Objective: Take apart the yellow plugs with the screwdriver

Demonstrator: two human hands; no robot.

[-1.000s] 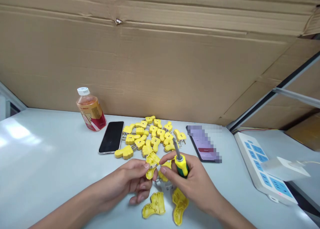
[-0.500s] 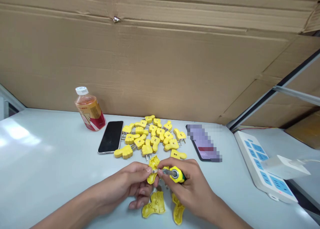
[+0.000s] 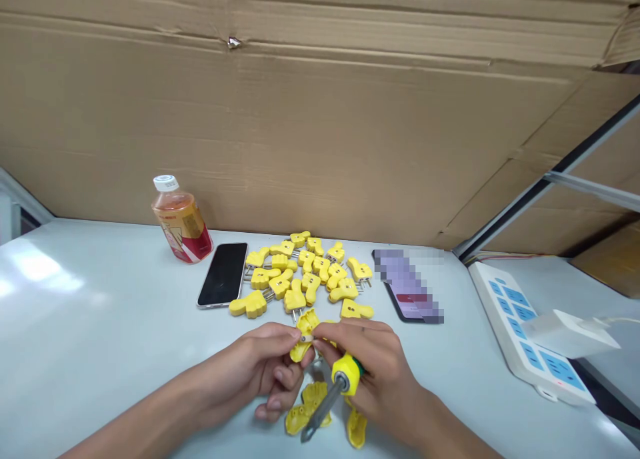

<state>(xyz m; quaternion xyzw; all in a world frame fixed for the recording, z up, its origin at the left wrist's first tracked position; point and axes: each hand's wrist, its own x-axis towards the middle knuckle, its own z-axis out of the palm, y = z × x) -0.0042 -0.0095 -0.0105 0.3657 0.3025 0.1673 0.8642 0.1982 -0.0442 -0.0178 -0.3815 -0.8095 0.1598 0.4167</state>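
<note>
My left hand (image 3: 273, 365) pinches an open yellow shell half (image 3: 306, 322) between thumb and fingers. A small pale strip (image 3: 307, 339) lies across the shell, and the fingertips of my right hand (image 3: 373, 362) touch its right end. My right hand also holds a screwdriver (image 3: 346, 373) with a yellow and green handle, its metal shaft pointing down and left. Below my hands lie another yellow shell half (image 3: 314, 402) and, further right, one more (image 3: 357, 427), partly covered by my right hand. Several yellow foot-shaped plugs (image 3: 280, 284) with metal pins are piled beyond my hands.
A black phone (image 3: 223, 275) lies left of the pile, with a drink bottle (image 3: 183, 225) behind it. Another phone (image 3: 407, 289) lies right of the pile. Far right is a white power strip (image 3: 525, 332) holding a white adapter (image 3: 570, 332). A cardboard wall (image 3: 320, 125) rises behind.
The screwdriver has swung round in my right hand, its shaft now pointing down and left towards the camera. My right fingertips have moved slightly left along the strip.
</note>
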